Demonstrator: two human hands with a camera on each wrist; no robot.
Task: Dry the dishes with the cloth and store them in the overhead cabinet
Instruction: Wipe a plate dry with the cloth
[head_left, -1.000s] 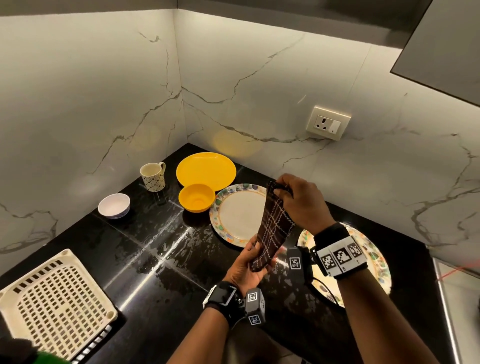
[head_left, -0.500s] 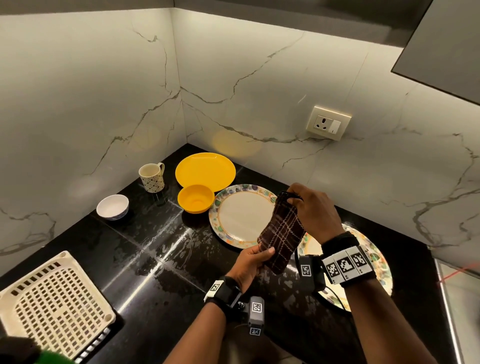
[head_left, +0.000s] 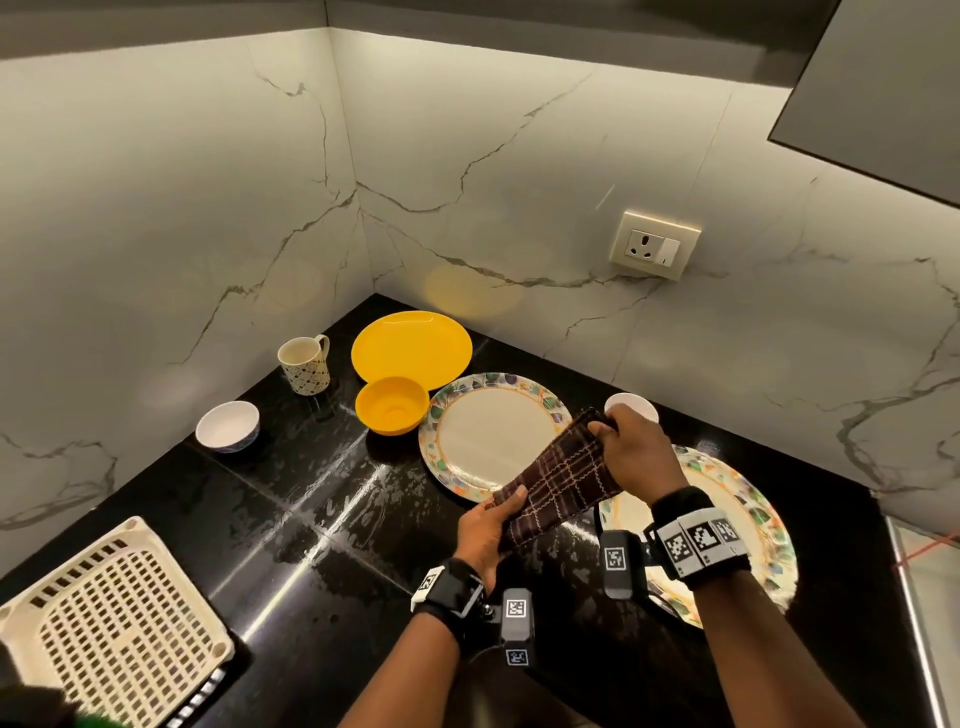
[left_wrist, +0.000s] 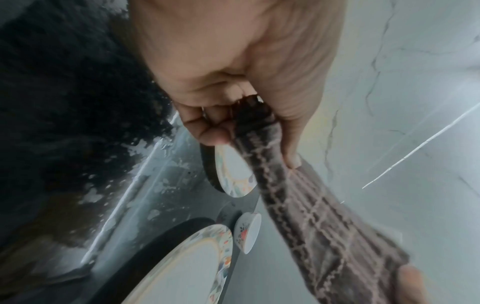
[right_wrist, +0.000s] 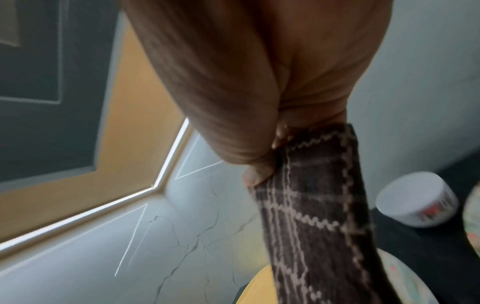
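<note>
A dark brown checked cloth (head_left: 561, 480) is stretched between both hands above the black counter (head_left: 291, 493). My left hand (head_left: 493, 519) grips its near lower end (left_wrist: 259, 131); my right hand (head_left: 631, 449) pinches its far upper end (right_wrist: 311, 168). Under the cloth lie two floral-rimmed plates, one (head_left: 483, 431) to the left and one (head_left: 743, 525) beneath my right wrist. Further back stand a yellow plate (head_left: 410, 349), a yellow bowl (head_left: 392, 404), a patterned mug (head_left: 305, 365) and a small white bowl (head_left: 228, 426). Another small white bowl (head_left: 634, 404) peeks out behind my right hand.
The counter is wet, with water streaks in the middle. A cream plastic drying rack (head_left: 109, 629) sits at the near left. A wall socket (head_left: 655, 244) is on the marble back wall, and an overhead cabinet's underside (head_left: 883, 88) hangs at upper right.
Both hands have drawn the cloth out from hanging folded to stretched flatter and lower over the plates; my right hand moved right and down, my left hand took the lower end.
</note>
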